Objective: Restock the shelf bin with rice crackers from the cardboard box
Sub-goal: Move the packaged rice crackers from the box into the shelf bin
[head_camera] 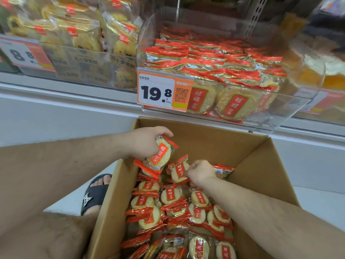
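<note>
Price tag (165, 91) at 12 o'clock of centre reads "19.8", with small "500g", a QR code and Chinese characters along its top too small to read; it hangs on the front wall of the clear shelf bin (291, 107). The bin holds rice crackers (211, 60) in red-edged clear wrappers, stacked flat up top and standing face-out at the front, each with a red label of two white characters. Neighbouring bin (78, 58) at 10 o'clock holds pale round pastries in clear bags with small red tags; its price tag (28, 56) shows "8.8", left edge cut off. At 2 o'clock another clear bin, contents blurred orange, cannot identify. Cardboard box (261, 165) at 6 o'clock is open and filled with the same loose packs (173, 206); its near edge is cut off by the frame. Left hand (149, 143) at 9 o'clock of the box's far end, fingers curled and clamped round a small stack of packs (160, 156) held above the pile. Right hand (200, 171) is in the box's middle, fingers bunched, pinching one pack (179, 171); fingertips hidden behind the knuckles. Black slide sandal (93, 195) with a white logo on a foot at 8 o'clock, beside the box's left wall. Bare knee at lower left, cropped.
</note>
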